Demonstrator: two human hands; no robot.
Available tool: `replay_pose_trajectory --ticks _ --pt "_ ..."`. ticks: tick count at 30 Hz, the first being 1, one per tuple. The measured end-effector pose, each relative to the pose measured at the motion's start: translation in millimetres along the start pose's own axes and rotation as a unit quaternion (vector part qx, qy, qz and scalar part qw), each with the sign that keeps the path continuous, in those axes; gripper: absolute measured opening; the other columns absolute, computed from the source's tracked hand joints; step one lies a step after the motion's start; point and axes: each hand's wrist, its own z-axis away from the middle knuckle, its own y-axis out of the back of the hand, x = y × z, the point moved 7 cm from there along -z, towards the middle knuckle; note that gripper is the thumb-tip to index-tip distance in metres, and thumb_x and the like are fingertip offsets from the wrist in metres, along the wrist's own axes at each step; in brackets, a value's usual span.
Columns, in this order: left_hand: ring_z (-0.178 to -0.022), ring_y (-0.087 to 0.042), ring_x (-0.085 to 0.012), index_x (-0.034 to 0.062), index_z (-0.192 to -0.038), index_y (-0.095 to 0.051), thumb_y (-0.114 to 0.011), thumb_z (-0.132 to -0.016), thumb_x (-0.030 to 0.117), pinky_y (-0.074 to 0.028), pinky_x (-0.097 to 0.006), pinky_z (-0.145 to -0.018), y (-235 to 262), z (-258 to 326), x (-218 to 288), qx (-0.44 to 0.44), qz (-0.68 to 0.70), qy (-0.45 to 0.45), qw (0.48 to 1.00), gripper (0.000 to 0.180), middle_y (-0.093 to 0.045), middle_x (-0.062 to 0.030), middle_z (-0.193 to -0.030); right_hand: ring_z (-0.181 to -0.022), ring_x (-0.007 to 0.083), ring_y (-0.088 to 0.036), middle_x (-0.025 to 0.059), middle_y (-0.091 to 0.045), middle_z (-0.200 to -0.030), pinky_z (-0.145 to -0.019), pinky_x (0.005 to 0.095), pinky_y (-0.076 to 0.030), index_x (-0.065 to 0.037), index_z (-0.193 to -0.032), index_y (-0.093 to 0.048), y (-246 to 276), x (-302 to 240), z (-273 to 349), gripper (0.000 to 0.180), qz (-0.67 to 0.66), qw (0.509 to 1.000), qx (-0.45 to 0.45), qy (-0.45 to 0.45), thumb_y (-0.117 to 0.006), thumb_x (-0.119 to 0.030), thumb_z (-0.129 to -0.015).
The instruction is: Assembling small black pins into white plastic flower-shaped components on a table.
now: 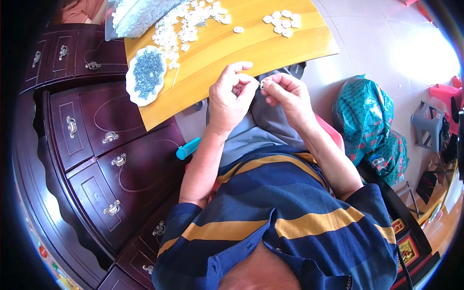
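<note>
Just beyond the table's near edge, above my lap, both hands meet at the fingertips. My right hand (289, 95) pinches a small white plastic piece (262, 85) between thumb and forefinger. Close against it, my left hand (231, 99) has thumb and forefinger pressed together; whatever they hold is too small to make out. A white scalloped dish (130, 86) on the table is filled with short grey metal pins (148, 72) that look like nails. Loose white plastic pieces (166, 38) lie heaped beside it. One single piece (238, 30) sits apart, and a small group (282, 22) lies farther right.
A clear bag of white pieces (140, 17) stands at the back left of the wooden table (217, 46). A thin white stick (175, 76) lies near the dish. Dark drawers (106, 140) line my left; teal bags (362, 108) and a grey stool (427, 123) stand right.
</note>
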Motion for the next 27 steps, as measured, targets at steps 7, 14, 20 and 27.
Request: replay_pose_trajectory --ticks 7,14,20,27 --pt "-0.063 -0.058 -0.0017 0.0024 -0.118 -0.062 -0.067 -0.088 -0.007 -0.047 -0.019 -0.057 -1.5 -0.6 4.7 -0.014 -0.023 -0.004 1.000 0.031 -0.065 0.0009 -0.073 -0.073 0.0056 -0.061 0.0010 -0.070 -0.086 -0.068 0.0202 -0.049 -0.005 -0.101 -0.071 0.4 0.7 0.0 0.013 0.010 1.000 0.002 0.006 -0.069 -0.018 -0.098" --pt "-0.073 -0.062 -0.0039 -0.0016 -0.122 -0.059 -0.067 -0.090 -0.005 -0.051 -0.021 -0.069 -4.9 -0.6 3.6 -0.044 -0.059 0.007 0.997 0.032 -0.068 -0.0006 -0.079 -0.074 0.0059 -0.062 0.0010 -0.070 -0.086 -0.068 0.0208 -0.050 -0.004 -0.101 -0.072 1.0 1.3 0.9 0.015 0.020 1.000 0.008 0.012 -0.069 -0.018 -0.098" --pt "-0.064 -0.061 -0.0033 0.0022 -0.122 -0.061 -0.066 -0.089 -0.005 -0.050 -0.021 -0.059 -4.5 -7.2 1.9 -0.035 -0.013 0.001 0.999 0.034 -0.067 -0.0005 -0.075 -0.072 0.0058 -0.062 0.0008 -0.070 -0.086 -0.068 0.0201 -0.049 -0.006 -0.100 -0.071 1.4 -1.8 -1.3 0.014 0.001 1.000 0.012 0.015 -0.069 -0.019 -0.098" --pt "-0.066 -0.062 -0.0061 -0.0006 -0.119 -0.064 -0.068 -0.090 -0.001 -0.052 -0.022 -0.061 9.3 -30.2 -2.8 -0.025 -0.023 0.008 0.999 0.029 -0.070 -0.0044 -0.083 -0.070 0.0063 -0.061 0.0024 -0.070 -0.086 -0.065 0.0204 -0.048 -0.005 -0.101 -0.070 8.4 -3.3 -4.6 0.012 -0.084 0.996 0.027 0.015 -0.068 -0.017 -0.098"
